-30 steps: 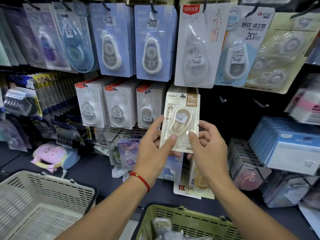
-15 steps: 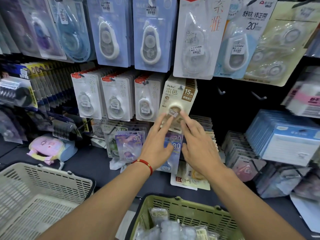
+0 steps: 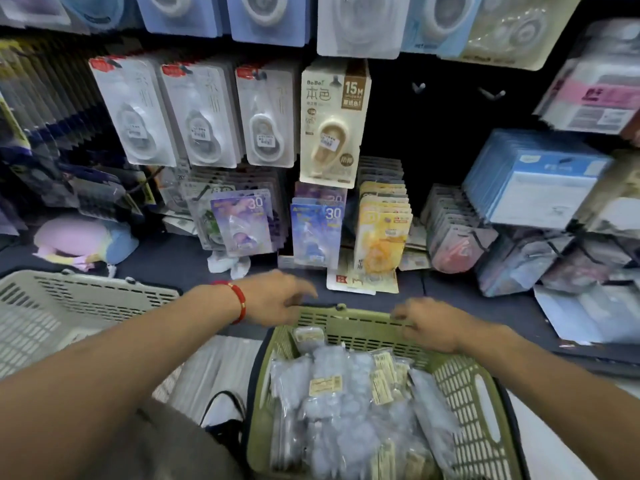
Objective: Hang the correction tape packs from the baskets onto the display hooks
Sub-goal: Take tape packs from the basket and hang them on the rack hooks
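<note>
While both hands hover over the far rim of the green basket point(image 3: 481, 403), neither one holds anything. The left hand point(image 3: 277, 299), with a red string bracelet point(image 3: 239, 299) on its wrist, has loose, slightly bent fingers just above the rim. The right hand point(image 3: 433, 323) is blurry, its fingers bent downward near the rim, and I cannot tell if they touch it. The basket is plastic with slotted walls, and it is piled with crinkly clear bags of correction tape packs point(image 3: 346, 410) with small yellow labels. One cream correction tape pack point(image 3: 332, 123) hangs flat on a display hook, a stiff card with a rounded bubble on the front. A beige slotted basket point(image 3: 69, 313) sits to the left.
</note>
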Action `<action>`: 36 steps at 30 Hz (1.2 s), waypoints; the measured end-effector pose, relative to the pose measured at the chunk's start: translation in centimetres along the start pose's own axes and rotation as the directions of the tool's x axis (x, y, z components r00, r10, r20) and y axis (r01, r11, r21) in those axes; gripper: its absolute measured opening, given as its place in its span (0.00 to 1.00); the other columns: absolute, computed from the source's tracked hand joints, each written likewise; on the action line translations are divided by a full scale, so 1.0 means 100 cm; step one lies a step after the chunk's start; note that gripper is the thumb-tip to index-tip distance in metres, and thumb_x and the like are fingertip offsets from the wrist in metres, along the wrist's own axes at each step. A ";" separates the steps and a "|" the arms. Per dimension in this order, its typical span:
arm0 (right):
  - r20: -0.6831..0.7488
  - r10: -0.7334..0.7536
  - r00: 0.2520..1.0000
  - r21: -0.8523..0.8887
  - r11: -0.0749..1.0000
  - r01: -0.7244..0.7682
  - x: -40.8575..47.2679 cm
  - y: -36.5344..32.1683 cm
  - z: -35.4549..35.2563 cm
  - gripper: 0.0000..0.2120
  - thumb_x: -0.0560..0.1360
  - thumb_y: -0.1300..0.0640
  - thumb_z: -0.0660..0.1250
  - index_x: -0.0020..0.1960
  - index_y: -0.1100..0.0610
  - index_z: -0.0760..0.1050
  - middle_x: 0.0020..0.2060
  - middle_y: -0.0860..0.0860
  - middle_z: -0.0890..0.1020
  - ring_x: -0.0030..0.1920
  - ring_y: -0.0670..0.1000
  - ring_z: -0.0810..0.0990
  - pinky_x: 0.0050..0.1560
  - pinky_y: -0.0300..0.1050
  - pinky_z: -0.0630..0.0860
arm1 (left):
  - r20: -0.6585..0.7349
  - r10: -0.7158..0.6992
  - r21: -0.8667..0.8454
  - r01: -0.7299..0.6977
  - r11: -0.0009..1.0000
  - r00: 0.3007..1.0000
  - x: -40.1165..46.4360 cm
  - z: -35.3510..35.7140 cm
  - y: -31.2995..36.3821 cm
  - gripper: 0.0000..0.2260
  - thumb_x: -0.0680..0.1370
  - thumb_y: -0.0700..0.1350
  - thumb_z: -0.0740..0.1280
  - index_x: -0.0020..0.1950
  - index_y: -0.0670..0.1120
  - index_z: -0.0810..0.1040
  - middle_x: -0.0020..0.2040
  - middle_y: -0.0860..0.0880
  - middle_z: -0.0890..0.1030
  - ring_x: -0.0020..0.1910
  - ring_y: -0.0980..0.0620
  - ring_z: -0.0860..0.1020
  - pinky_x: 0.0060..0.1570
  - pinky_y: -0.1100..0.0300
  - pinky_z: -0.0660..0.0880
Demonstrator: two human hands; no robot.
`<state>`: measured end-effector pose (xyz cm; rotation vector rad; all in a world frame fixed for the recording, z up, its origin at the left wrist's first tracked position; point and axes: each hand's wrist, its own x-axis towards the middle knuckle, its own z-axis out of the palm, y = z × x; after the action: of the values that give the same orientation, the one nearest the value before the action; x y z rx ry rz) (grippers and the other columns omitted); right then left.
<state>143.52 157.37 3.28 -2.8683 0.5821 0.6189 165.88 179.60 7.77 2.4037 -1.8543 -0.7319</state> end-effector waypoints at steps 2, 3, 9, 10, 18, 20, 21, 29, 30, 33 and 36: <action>0.150 0.007 0.989 0.036 0.999 -0.012 -0.009 -0.004 0.038 0.17 0.83 0.48 0.63 0.68 0.53 0.77 0.66 0.54 0.81 0.66 0.58 0.79 0.64 0.51 0.76 | 0.180 -0.033 0.101 0.015 0.995 0.983 -0.008 0.042 -0.005 0.24 0.81 0.42 0.66 0.77 0.50 0.72 0.70 0.44 0.79 0.68 0.43 0.77 0.65 0.55 0.72; 0.184 0.004 0.983 0.061 0.998 -0.016 -0.011 -0.009 0.057 0.19 0.83 0.47 0.63 0.70 0.52 0.75 0.68 0.54 0.80 0.67 0.58 0.78 0.65 0.50 0.75 | 0.234 -0.058 0.132 0.027 0.991 0.971 -0.011 0.063 -0.007 0.24 0.81 0.41 0.65 0.78 0.50 0.72 0.72 0.44 0.76 0.71 0.43 0.75 0.67 0.54 0.71; 0.185 0.015 0.983 0.371 0.925 -0.083 -0.006 -0.066 0.142 0.32 0.84 0.43 0.63 0.84 0.47 0.56 0.81 0.57 0.66 0.78 0.59 0.68 0.75 0.54 0.68 | 0.281 -0.142 0.311 0.050 0.949 0.949 -0.018 0.158 -0.004 0.24 0.81 0.42 0.64 0.78 0.49 0.71 0.72 0.41 0.72 0.73 0.39 0.70 0.75 0.48 0.65; 0.165 0.033 0.986 0.428 0.898 -0.102 0.000 -0.078 0.149 0.33 0.84 0.41 0.62 0.85 0.46 0.53 0.82 0.58 0.62 0.80 0.60 0.65 0.77 0.55 0.66 | 0.252 -0.159 0.285 0.084 0.955 0.955 -0.018 0.164 -0.001 0.24 0.81 0.43 0.64 0.78 0.49 0.71 0.71 0.41 0.71 0.73 0.39 0.69 0.75 0.48 0.65; -0.007 0.483 0.876 0.800 0.528 -0.284 0.029 -0.131 0.170 0.22 0.81 0.51 0.72 0.73 0.51 0.76 0.69 0.52 0.81 0.67 0.55 0.81 0.68 0.50 0.76 | -0.014 -0.276 -0.141 0.271 0.952 0.961 -0.026 0.171 0.010 0.19 0.81 0.43 0.66 0.73 0.48 0.76 0.73 0.45 0.74 0.73 0.46 0.72 0.73 0.57 0.68; 0.054 0.570 0.820 0.919 0.293 -0.264 0.025 -0.122 0.168 0.17 0.78 0.61 0.73 0.66 0.54 0.82 0.65 0.54 0.84 0.61 0.55 0.84 0.64 0.49 0.80 | -0.096 -0.322 -0.260 0.288 0.922 0.942 -0.028 0.169 0.015 0.18 0.81 0.41 0.66 0.70 0.48 0.79 0.72 0.46 0.76 0.71 0.46 0.74 0.70 0.58 0.69; 0.074 0.601 0.796 0.953 0.192 -0.234 0.022 -0.115 0.164 0.15 0.77 0.64 0.74 0.62 0.54 0.84 0.61 0.54 0.86 0.58 0.55 0.85 0.61 0.50 0.82 | -0.112 -0.354 -0.331 0.301 0.894 0.929 -0.028 0.167 0.019 0.17 0.81 0.41 0.67 0.70 0.47 0.80 0.72 0.47 0.77 0.70 0.46 0.75 0.69 0.58 0.70; -0.047 0.354 0.934 0.980 -0.166 0.112 0.005 -0.106 0.132 0.13 0.77 0.71 0.71 0.59 0.59 0.80 0.51 0.57 0.88 0.53 0.59 0.87 0.52 0.50 0.85 | 0.171 -0.578 -0.985 0.131 -0.111 0.797 -0.008 0.158 0.059 0.09 0.83 0.40 0.70 0.62 0.40 0.80 0.55 0.38 0.86 0.49 0.43 0.87 0.40 0.58 0.84; -0.090 0.344 0.934 0.991 -0.059 0.117 0.006 -0.111 0.131 0.12 0.79 0.68 0.71 0.60 0.58 0.80 0.52 0.55 0.88 0.54 0.58 0.87 0.53 0.47 0.84 | 0.148 -0.627 -0.986 0.062 -0.156 0.765 -0.007 0.156 0.056 0.05 0.83 0.36 0.68 0.59 0.42 0.80 0.54 0.39 0.86 0.44 0.45 0.87 0.37 0.57 0.84; -0.199 0.325 0.925 0.801 0.597 -0.038 0.013 -0.119 0.144 0.19 0.82 0.53 0.69 0.72 0.52 0.75 0.70 0.51 0.80 0.70 0.55 0.77 0.67 0.49 0.76 | 0.043 -0.780 -0.998 0.070 0.001 0.624 -0.008 0.151 0.035 0.08 0.82 0.33 0.66 0.56 0.44 0.78 0.56 0.39 0.85 0.52 0.40 0.85 0.51 0.49 0.83; 0.164 0.097 0.982 0.347 0.926 -0.150 0.016 -0.135 0.168 0.43 0.80 0.41 0.70 0.86 0.44 0.49 0.86 0.49 0.44 0.85 0.59 0.46 0.82 0.66 0.53 | 0.019 -0.830 -0.998 0.063 0.020 0.557 -0.017 0.147 0.019 0.08 0.82 0.34 0.65 0.58 0.44 0.78 0.56 0.39 0.85 0.54 0.39 0.85 0.52 0.46 0.83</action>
<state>144.11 172.92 -11.76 -2.4392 0.7693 0.6548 158.35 184.46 -4.12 1.7969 0.0786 -0.6328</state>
